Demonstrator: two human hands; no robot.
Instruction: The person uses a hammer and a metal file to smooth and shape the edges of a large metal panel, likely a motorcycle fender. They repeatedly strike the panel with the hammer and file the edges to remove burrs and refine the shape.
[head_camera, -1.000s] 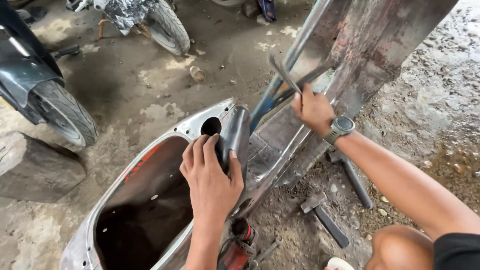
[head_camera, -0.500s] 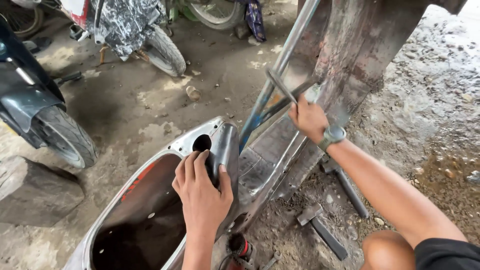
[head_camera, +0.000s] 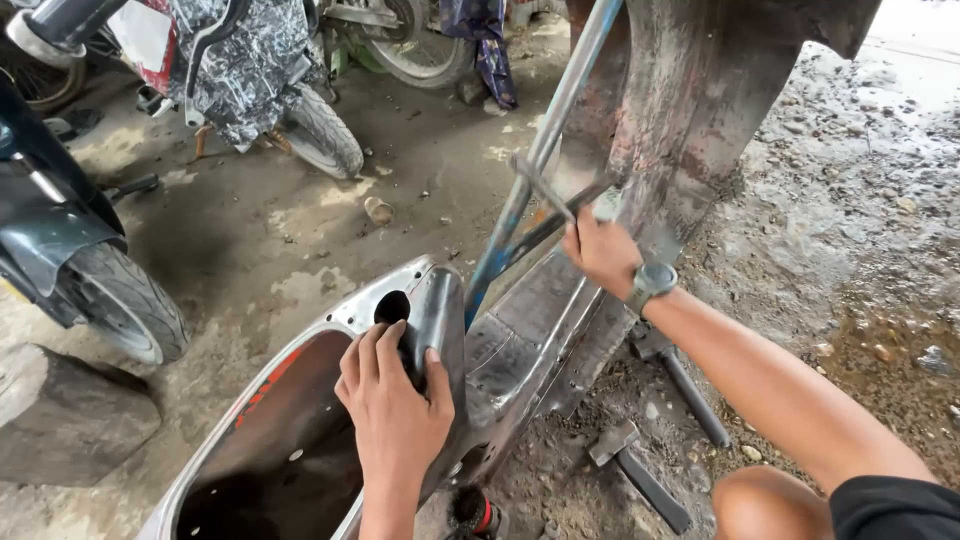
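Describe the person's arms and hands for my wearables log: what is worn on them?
Both hands are bare, no gloves. The right hand has a wristwatch with a round dark face and grey-green strap. The right forearm is uncovered up to a black short sleeve. The left hand and its forearm show no watch, ring or sleeve.

Bare forearms, a grey wristwatch (head_camera: 652, 281), a black sleeve (head_camera: 890, 508).

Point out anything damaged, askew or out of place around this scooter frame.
The bare scooter frame looks stripped and rusty. Two hammers lie loose in the dirt beside it, and a small can lies tipped on the floor. The left hand steadies the frame; the right hand grips a metal tool.
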